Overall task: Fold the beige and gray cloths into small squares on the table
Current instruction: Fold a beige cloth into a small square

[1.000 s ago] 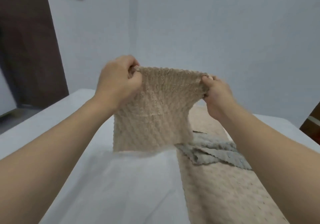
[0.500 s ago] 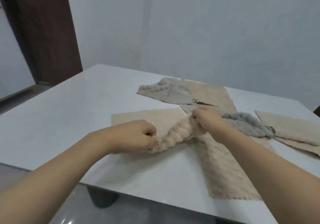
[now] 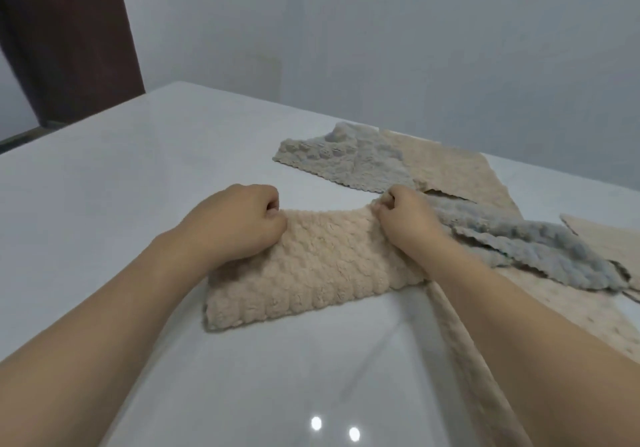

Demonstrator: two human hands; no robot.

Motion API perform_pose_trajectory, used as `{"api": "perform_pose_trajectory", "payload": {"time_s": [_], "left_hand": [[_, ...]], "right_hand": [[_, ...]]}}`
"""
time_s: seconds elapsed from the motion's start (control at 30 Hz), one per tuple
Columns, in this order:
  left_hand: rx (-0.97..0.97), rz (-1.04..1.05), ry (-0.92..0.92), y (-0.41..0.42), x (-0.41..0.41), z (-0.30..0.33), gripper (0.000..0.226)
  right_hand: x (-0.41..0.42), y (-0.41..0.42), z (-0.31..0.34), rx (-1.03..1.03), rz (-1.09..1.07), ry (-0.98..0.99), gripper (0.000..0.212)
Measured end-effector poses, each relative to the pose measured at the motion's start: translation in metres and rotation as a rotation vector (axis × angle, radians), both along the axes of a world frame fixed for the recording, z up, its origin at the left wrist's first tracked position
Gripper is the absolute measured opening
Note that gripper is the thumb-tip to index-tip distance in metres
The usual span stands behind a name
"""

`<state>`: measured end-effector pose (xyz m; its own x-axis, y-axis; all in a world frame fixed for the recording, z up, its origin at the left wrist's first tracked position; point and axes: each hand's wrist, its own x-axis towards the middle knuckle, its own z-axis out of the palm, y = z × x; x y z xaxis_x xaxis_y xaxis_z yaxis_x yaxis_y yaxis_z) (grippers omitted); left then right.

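Observation:
A fluffy beige cloth (image 3: pixel 311 270) lies folded in a long band on the white table (image 3: pixel 138 176). My left hand (image 3: pixel 239 225) pinches its far left corner and my right hand (image 3: pixel 408 218) pinches its far right corner, both pressed down on the table. A crumpled gray cloth (image 3: pixel 540 249) lies just right of my right hand. Another gray cloth (image 3: pixel 346 162) lies flat further back.
A flat beige cloth (image 3: pixel 460 169) lies at the back beside the far gray one. Another beige cloth (image 3: pixel 561 315) spreads under my right forearm, and a third beige one (image 3: pixel 609 239) sits at the right edge. A dark door (image 3: pixel 69 38) stands far left.
The beige cloth was held up in the air by both hands, then lowered; now it lies folded on the table with both hands at its far corners.

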<state>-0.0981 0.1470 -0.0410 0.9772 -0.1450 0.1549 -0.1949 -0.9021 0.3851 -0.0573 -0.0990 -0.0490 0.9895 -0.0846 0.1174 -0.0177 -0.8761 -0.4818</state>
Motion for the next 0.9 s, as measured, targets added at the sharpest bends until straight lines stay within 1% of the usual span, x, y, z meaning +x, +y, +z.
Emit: {"api": "perform_pose_trajectory", "payload": {"time_s": [0.07, 0.13, 0.23, 0.3, 0.37, 0.43, 0.53, 0.63, 0.7, 0.73, 0.8, 0.9], "left_hand": [[0.025, 0.027, -0.052, 0.001, 0.005, -0.02, 0.015], [0.014, 0.036, -0.1, 0.004, 0.008, -0.031, 0.016], [-0.03, -0.013, -0.117, 0.008, 0.013, -0.036, 0.018], [-0.01, -0.023, -0.131, 0.009, 0.016, -0.038, 0.022], [0.036, 0.019, -0.117, 0.008, 0.017, -0.038, 0.022], [0.066, 0.059, -0.11, 0.006, 0.018, -0.037, 0.018], [0.067, 0.082, -0.135, 0.005, 0.016, -0.037, 0.025], [-0.049, 0.065, -0.173, 0.004, 0.012, -0.033, 0.023], [-0.151, 0.071, -0.156, 0.006, 0.01, -0.029, 0.02], [-0.17, 0.071, -0.145, 0.007, 0.01, -0.029, 0.019], [-0.146, 0.049, -0.112, 0.008, 0.011, -0.029, 0.019], [-0.113, 0.018, -0.073, 0.01, 0.012, -0.029, 0.018]], "right_hand": [[0.007, 0.001, -0.015, -0.068, -0.027, -0.055, 0.018], [0.009, 0.0, -0.028, -0.136, -0.054, -0.163, 0.018], [0.008, -0.002, -0.034, -0.135, -0.058, -0.247, 0.019], [0.009, -0.002, -0.034, -0.15, -0.047, -0.241, 0.017], [0.013, -0.002, -0.035, -0.192, -0.037, -0.225, 0.018], [0.016, 0.0, -0.036, -0.257, -0.049, -0.191, 0.026], [0.018, 0.001, -0.034, -0.336, -0.101, -0.104, 0.036], [0.019, 0.002, -0.029, -0.278, -0.064, -0.095, 0.031], [0.017, 0.003, -0.025, -0.18, -0.019, -0.101, 0.026], [0.016, 0.003, -0.022, -0.13, -0.003, -0.095, 0.024], [0.014, 0.004, -0.019, -0.067, 0.02, -0.066, 0.024], [0.015, 0.003, -0.018, -0.061, 0.047, -0.074, 0.028]]}}
